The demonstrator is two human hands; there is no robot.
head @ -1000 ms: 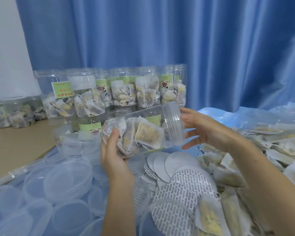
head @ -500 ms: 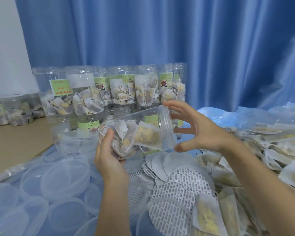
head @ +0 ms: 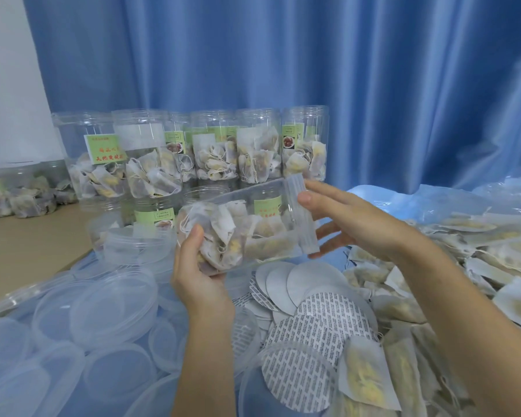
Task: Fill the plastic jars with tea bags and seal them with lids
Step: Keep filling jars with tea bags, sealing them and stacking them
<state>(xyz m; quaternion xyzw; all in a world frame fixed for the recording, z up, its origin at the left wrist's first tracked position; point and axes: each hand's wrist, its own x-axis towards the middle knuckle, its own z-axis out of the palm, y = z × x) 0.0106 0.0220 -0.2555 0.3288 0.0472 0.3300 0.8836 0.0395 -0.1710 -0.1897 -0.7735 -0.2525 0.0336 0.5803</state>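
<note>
Head view: left hand [head: 197, 275] grips a filled jar [head: 241, 230]; right hand [head: 352, 221], fingers straight, touches its lid [head: 301, 215] (far jars [head: 220, 145] stand filled, loose lids [head: 103, 308] remain).

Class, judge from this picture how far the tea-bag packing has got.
Done: filled jars stand by the curtain. In hand: left hand grips a filled jar; right hand touches its lid. Left: loose tea bags, spare lids.
</note>
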